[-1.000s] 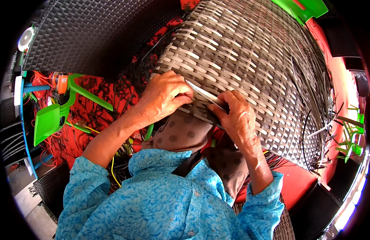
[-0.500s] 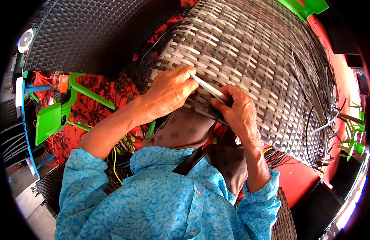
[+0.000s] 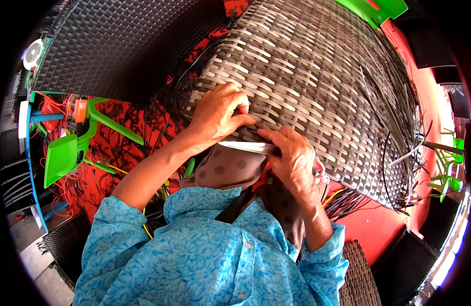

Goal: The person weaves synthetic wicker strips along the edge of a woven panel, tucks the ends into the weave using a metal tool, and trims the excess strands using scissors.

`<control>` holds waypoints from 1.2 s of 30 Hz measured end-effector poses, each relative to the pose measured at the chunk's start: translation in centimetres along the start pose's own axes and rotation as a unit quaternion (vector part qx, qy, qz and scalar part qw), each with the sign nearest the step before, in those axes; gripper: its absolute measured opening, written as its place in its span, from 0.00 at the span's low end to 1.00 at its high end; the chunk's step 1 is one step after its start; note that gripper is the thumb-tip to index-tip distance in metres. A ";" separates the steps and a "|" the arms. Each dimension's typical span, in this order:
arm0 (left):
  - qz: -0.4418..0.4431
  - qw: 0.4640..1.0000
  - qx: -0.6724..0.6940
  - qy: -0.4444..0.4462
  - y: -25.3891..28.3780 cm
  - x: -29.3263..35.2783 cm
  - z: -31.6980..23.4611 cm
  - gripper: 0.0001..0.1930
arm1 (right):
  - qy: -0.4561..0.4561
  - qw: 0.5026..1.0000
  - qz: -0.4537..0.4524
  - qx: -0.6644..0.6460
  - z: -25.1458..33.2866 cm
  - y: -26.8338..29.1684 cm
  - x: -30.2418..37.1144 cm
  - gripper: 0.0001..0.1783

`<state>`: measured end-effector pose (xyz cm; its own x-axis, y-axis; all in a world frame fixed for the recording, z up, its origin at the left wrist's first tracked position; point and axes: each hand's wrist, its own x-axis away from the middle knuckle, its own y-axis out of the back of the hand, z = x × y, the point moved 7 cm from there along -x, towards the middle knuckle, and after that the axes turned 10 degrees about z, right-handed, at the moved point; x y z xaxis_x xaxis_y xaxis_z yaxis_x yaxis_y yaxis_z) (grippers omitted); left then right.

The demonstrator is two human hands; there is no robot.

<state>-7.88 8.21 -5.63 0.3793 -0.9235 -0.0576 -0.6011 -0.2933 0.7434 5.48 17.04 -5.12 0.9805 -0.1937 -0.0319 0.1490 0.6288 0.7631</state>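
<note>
A woven panel of grey-brown and pale flat strips leans across my lap. Over its near left edge is my left hand, fingers curled and the thumb tip down on the weave; anything pinched there is too small to make out. Just to its right, my right hand grips a pale, flat, blade-like tool that points left, below the panel's edge. The right thumb and index finger reach to the same edge, close to the left thumb. The part of the tool inside the palm is hidden.
A black woven panel stands at the far left. Below it are a green plastic piece and an orange tool. Dark strip scraps litter the red floor. Long loose strips hang along the panel's right side.
The blade-like tool has swung down from the weave to lie nearly level beneath the edge. My left hand has let go of its tip, and my right hand has moved slightly left and down.
</note>
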 end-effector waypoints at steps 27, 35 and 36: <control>-0.094 0.978 -0.171 -0.076 1.4 7.2 -0.9 0.18 | 0.026 0.976 -0.066 0.204 1.8 -2.0 4.2 0.32; -0.097 0.967 -0.213 -0.101 0.5 6.2 -2.8 0.17 | 0.013 0.996 -0.036 0.075 2.0 -2.4 7.5 0.33; -0.088 0.969 -0.209 -0.096 0.7 6.0 -2.9 0.15 | -0.021 1.000 -0.011 0.012 1.8 -2.7 8.6 0.33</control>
<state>-3.96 3.17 -3.54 0.2886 -0.9089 -0.3010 -0.1854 -0.3614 0.9138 13.25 12.30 -6.25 0.9707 -0.2394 -0.0228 0.1675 0.6054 0.7781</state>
